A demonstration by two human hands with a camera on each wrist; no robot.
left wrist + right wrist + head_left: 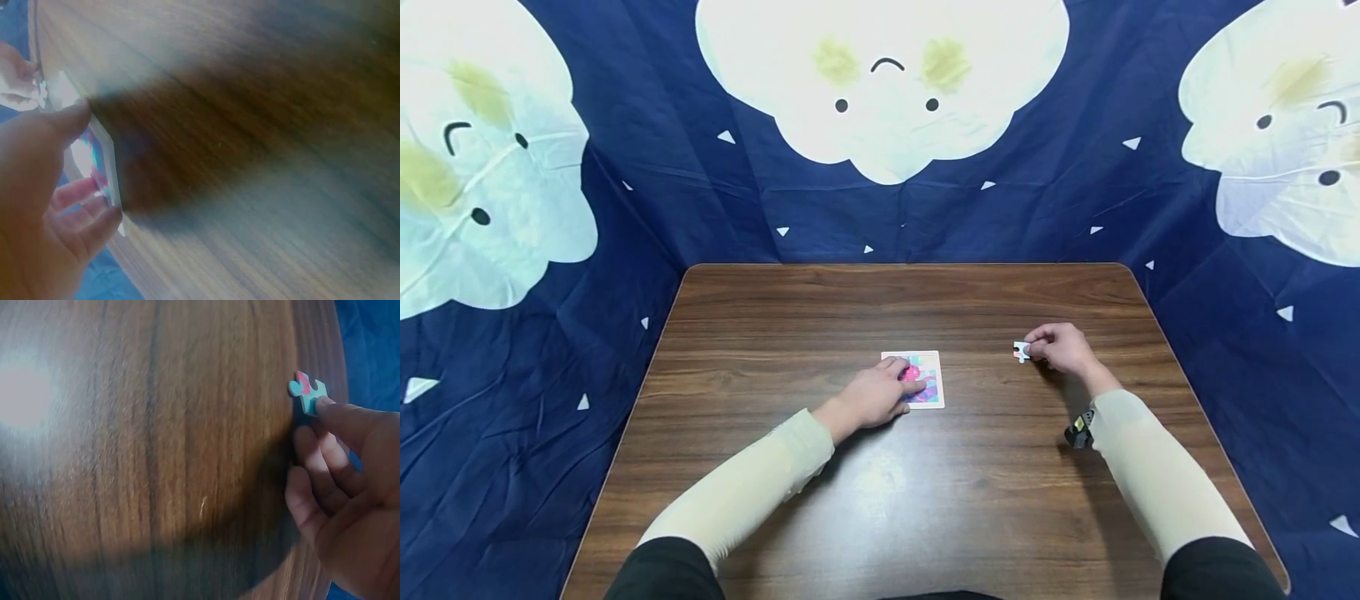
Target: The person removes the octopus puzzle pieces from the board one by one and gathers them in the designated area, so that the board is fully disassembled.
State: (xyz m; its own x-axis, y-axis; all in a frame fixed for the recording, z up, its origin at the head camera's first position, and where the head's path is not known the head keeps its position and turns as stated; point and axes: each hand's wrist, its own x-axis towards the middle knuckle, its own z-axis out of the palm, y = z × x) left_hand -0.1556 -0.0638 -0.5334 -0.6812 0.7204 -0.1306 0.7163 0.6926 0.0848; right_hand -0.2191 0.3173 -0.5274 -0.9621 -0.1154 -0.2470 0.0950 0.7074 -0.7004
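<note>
A small square jigsaw puzzle (pixel 930 359) with a white border and a pink, blue and purple picture lies flat near the middle of the table. Over its left part rests my left hand (pixel 874 395), fingers spread on the picture and hiding some of it. In the left wrist view the thumb and fingers touch the puzzle (pixel 112 164) near its edge. To the right of it, my right hand (pixel 1062 348) pinches a jigsaw piece (pixel 1019 351) between thumb and fingers. The right wrist view shows this piece (pixel 306 389) as light blue with a pink patch, its knob pointing away from the hand.
Beneath both hands is a brown wood-grain table (pixel 760 333) with rounded corners. Dark blue cloth (pixel 925 221) with white clouds hangs behind it and along both sides. A dark device with a yellow mark (pixel 1080 428) is worn at the right wrist.
</note>
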